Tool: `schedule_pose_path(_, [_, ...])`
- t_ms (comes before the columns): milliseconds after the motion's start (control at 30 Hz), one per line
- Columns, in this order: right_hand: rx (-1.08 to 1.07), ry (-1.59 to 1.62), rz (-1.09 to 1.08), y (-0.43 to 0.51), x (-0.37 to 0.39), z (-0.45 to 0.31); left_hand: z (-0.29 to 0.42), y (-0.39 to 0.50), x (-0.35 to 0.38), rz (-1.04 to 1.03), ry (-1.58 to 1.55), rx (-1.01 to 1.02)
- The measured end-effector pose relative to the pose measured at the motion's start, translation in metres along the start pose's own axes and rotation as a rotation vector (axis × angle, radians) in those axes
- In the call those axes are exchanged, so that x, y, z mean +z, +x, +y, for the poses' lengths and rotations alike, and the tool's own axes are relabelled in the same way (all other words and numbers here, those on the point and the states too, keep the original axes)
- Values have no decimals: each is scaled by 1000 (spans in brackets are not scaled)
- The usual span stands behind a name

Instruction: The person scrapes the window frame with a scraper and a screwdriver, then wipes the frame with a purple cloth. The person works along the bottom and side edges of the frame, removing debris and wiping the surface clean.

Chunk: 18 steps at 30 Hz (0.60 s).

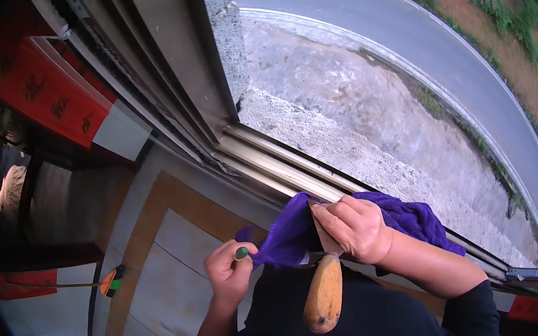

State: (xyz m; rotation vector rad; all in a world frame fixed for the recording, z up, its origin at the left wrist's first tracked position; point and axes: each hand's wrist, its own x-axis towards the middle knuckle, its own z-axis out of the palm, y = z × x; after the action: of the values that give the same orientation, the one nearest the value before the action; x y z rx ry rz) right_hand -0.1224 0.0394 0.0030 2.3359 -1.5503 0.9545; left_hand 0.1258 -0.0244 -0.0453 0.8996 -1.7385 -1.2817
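Observation:
My right hand (353, 228) grips the metal blade (326, 237) of a tool whose wooden handle (323, 296) points down towards my body. The blade rests against a purple cloth (285, 232), partly hidden behind my fingers. My left hand (229, 270) is closed around a thin stick-like tool with a green end (241, 252) and also pinches the left edge of the cloth. Another bunched part of purple cloth (408, 216) lies over the window track (274, 167), behind my right wrist. Whether the two cloth parts join cannot be told.
A metal window frame (182, 52) rises at upper left. Past the track lie a rough concrete ledge (314, 126) and a curving road (415, 36). Red paper strips with writing (55, 94) hang at left, above a tiled floor (162, 284) with an orange-and-green object (111, 282).

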Motion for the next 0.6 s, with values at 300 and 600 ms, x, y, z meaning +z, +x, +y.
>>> schedule_pose_path(300, [-51,-60,-36,20,20,0,-18,17,-10,28,-56,-5])
schedule_pose_path(600, [-3,5,13,42,37,1,-20,30,-19,50,-61,29])
